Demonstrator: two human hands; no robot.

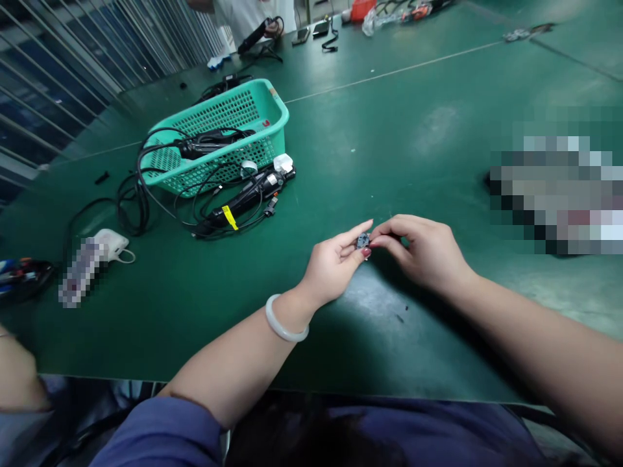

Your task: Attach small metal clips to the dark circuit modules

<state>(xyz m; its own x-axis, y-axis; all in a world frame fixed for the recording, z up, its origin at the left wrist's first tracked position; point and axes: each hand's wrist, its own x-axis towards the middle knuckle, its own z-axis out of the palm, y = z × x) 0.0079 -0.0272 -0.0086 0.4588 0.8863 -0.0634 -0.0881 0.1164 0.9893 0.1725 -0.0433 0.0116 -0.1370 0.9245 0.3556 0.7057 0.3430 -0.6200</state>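
Observation:
Between my fingertips is a small dark block-like part [363,241] with lighter detail, too small for me to name its kind. My left hand [329,267], a pale bangle on its wrist, pinches the part between thumb and fingers. From the other side my right hand [421,250] comes in with thumb and index finger pressed together at the part's right edge. Whether those fingertips hold a piece of their own is hidden. Both hands are just above the green table [311,350]. Two tiny dark bits [400,318] lie below them on the tabletop.
A turquoise basket [280,133] holds black corded devices. A black wand-shaped device [248,198] with a yellow tag lies before it, cables trailing left. A white object [113,245] is further left, a blurred-out item [555,194] at right. Other people are at far side and left.

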